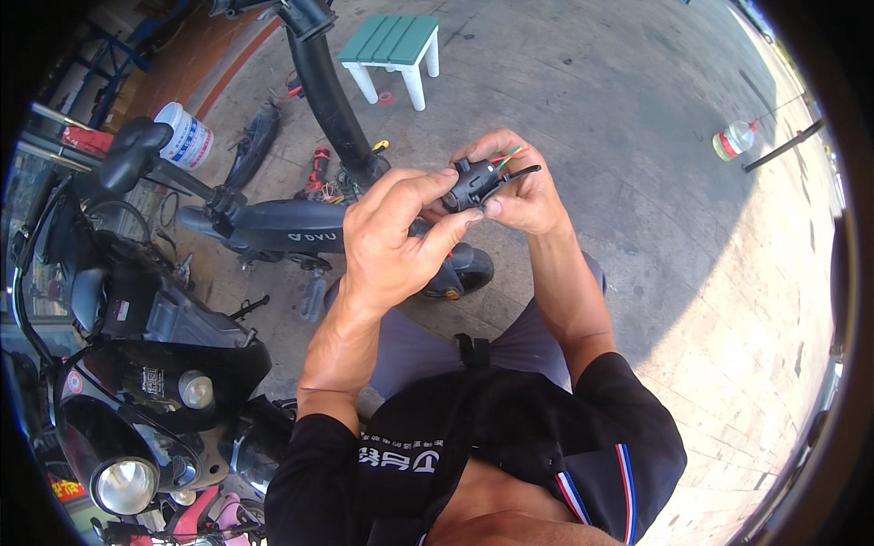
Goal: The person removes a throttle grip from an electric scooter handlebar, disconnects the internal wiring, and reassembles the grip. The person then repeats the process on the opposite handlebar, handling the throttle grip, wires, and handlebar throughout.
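Observation:
Between my two hands, in front of my knees, is a small black plastic part with thin coloured wires and a black stub sticking out of its right side. My left hand pinches its left end between thumb and fingers. From the right, my right hand grips it, thumb at the lower edge and fingers curled behind, partly hidden. Just beyond my left hand stands a black folding electric bike, its stem rising away from me; loose wires lie by the stem's foot.
A green-topped stool stands ahead. At the left are a white bucket, a loose black bike part and a red-and-black tool. A black scooter crowds my left side. A bottle sits far right beside a pole.

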`<state>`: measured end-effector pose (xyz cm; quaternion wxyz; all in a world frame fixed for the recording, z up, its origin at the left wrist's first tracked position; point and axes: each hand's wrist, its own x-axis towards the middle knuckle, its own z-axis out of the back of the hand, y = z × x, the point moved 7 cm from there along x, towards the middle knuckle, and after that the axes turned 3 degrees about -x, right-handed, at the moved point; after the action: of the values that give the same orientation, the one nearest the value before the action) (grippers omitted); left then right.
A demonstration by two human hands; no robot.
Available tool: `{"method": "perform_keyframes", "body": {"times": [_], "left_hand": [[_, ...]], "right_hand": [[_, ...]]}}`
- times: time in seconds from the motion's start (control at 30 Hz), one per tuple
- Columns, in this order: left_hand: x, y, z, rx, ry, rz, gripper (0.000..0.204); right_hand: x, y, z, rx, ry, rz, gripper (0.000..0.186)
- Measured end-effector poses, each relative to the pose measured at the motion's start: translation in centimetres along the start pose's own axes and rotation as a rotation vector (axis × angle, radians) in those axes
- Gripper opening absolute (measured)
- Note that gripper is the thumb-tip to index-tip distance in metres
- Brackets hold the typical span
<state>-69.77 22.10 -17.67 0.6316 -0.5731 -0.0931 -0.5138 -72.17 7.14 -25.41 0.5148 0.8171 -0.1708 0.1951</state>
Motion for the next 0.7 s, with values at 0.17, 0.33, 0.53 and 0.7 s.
{"method": "perform_keyframes", "body": {"times": [0.17, 0.33, 0.53, 0.7], "left_hand": [[0.4, -0.3, -0.4, 0.084, 0.019, -0.005, 0.037], [0.7, 0.4, -1.1, 0.063, 0.030, 0.092, 0.037], [0.6, 0.3, -0.9, 0.039, 0.013, 0.067, 0.037], [0.4, -0.3, -0.4, 0.022, 0.013, -0.003, 0.036]], "right_hand": [[0.2, -1.0, 0.7, 0.047, 0.003, 0.038, 0.056], [0.3, -2.0, 1.4, 0.159, -0.007, 0.029, 0.059], [0.1, -1.5, 1.2, 0.094, -0.008, 0.062, 0.058], [0.1, -0.5, 0.8, -0.082, -0.001, 0.060, 0.055]]}}
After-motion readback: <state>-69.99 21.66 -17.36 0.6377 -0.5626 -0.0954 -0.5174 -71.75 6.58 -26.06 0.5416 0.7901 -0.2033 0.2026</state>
